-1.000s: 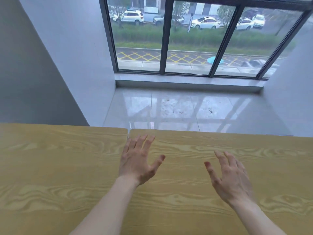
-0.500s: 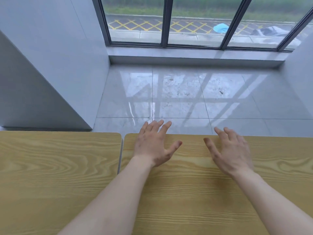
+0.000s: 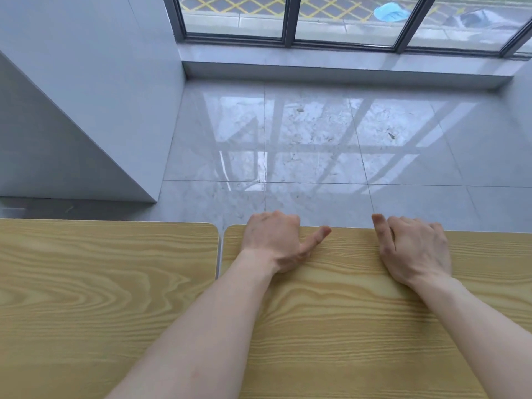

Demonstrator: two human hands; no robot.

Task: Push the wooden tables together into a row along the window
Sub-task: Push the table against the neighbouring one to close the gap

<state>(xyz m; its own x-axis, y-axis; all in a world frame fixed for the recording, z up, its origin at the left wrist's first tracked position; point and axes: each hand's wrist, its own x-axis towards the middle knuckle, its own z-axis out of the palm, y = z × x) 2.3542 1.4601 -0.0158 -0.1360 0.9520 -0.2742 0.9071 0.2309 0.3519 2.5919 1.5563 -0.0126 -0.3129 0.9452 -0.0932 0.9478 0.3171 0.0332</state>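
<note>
While gripped at its far edge: right-hand wooden table (image 3: 359,326), filling the lower right of the view, far edge facing the window.
Left-hand wooden table (image 3: 100,298): just beside the first, narrow gap between the rounded corners, far edges nearly level, the left one a touch further out.
Left hand (image 3: 276,243): palm flat on the right-hand table near its left corner, fingers curled together over the far edge, tips hidden below it, thumb stretched sideways along the top.
Right hand (image 3: 414,249): further right on the same table, fingers hooked over the far edge in the same way, thumb raised beside the index finger.
Forearms: bare, reaching across the tabletop from the near side.
Floor (image 3: 316,139): glossy pale tiles between tables and window, mirroring the frame bars.
Window (image 3: 345,21): dark-framed, above a low sill, well apart from the tables.
Wall (image 3: 86,96): pale grey corner jutting out at left.
</note>
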